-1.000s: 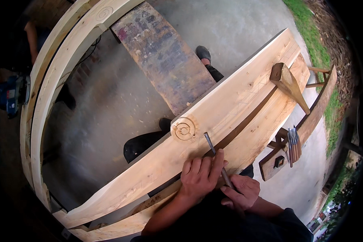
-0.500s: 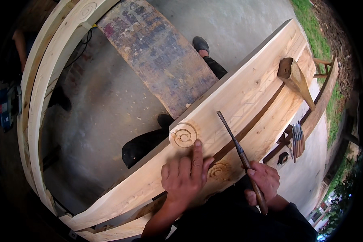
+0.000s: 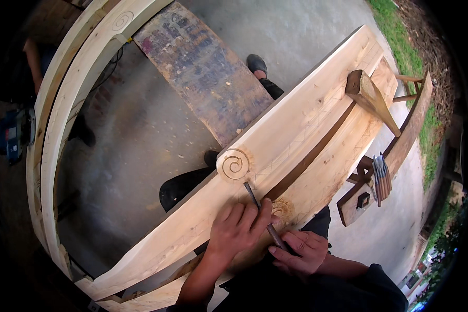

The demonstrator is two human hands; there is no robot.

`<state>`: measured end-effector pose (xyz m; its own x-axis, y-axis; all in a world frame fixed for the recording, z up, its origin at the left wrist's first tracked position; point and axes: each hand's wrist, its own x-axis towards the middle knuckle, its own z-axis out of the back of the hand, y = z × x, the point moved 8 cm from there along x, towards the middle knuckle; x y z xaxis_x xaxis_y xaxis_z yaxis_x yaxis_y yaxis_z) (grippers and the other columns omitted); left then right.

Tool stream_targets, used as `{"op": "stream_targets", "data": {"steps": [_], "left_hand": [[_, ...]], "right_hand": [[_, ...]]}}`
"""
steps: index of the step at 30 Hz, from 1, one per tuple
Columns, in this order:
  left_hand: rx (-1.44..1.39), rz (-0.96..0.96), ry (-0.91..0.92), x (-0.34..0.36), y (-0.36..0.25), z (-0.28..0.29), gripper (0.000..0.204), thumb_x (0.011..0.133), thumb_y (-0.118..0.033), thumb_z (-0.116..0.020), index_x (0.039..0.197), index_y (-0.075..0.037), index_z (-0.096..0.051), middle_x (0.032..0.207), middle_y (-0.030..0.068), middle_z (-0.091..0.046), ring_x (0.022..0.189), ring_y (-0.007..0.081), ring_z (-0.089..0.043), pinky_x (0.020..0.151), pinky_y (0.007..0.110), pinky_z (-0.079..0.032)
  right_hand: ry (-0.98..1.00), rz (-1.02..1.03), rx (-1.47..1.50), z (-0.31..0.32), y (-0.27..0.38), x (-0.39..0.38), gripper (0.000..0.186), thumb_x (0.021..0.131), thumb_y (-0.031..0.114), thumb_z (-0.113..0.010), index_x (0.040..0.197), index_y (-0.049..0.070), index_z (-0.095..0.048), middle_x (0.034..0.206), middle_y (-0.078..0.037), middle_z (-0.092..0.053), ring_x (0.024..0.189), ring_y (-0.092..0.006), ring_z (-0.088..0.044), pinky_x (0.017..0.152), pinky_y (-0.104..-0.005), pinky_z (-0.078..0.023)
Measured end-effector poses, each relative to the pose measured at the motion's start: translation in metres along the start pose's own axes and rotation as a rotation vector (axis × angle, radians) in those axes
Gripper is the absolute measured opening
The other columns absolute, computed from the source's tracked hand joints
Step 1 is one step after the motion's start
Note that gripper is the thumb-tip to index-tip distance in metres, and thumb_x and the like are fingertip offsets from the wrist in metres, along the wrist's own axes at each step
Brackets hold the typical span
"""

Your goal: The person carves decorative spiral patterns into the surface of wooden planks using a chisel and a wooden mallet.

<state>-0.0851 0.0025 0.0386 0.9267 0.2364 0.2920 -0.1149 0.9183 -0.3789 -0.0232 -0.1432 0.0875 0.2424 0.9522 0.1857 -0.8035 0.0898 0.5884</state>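
Observation:
A long wood chisel slants over the pale curved timber beam. Its tip is just below a carved spiral at the beam's edge. My right hand is wrapped round the chisel's wooden handle. My left hand has its fingers curled round the shaft lower down, over the timber. Partly behind my left hand's fingertips, a second rough carved spiral shows on the neighbouring beam.
A wooden mallet lies across the beams at the right. Several chisels and a small black block rest on a wooden bench. A stained plank is beyond the beam. At far left, a person's arm is near a blue power tool.
My left index finger no longer points at the spiral; that hand now closes on the chisel shaft. My right hand has brought the chisel left. Loose chips inside the spiral are gone.

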Motion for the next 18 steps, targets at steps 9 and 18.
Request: {"op": "stream_targets", "data": {"steps": [9,18], "left_hand": [[0.021,0.079,-0.056,-0.009,0.004,0.005,0.032,0.099,-0.040,-0.083,0.089,-0.013,-0.069,0.080,0.0018,-0.045,0.070,0.0197,-0.055,0.061,0.035,-0.043],[-0.025,0.053,-0.033,-0.004,0.005,0.003,0.050,0.095,-0.051,-0.084,0.075,-0.015,-0.056,0.078,0.0017,-0.044,0.068,0.0206,-0.054,0.059,0.036,-0.040]], "right_hand": [[0.030,0.322,0.261,-0.017,0.046,-0.012,0.014,0.097,0.031,-0.086,0.102,0.018,-0.083,0.140,-0.008,-0.078,0.139,-0.0242,-0.070,0.119,-0.0508,-0.057],[0.112,0.516,0.329,-0.035,0.060,-0.004,0.018,0.100,0.023,-0.079,0.101,0.005,-0.080,0.132,-0.020,-0.076,0.140,-0.0357,-0.067,0.129,-0.0600,-0.047]]}}
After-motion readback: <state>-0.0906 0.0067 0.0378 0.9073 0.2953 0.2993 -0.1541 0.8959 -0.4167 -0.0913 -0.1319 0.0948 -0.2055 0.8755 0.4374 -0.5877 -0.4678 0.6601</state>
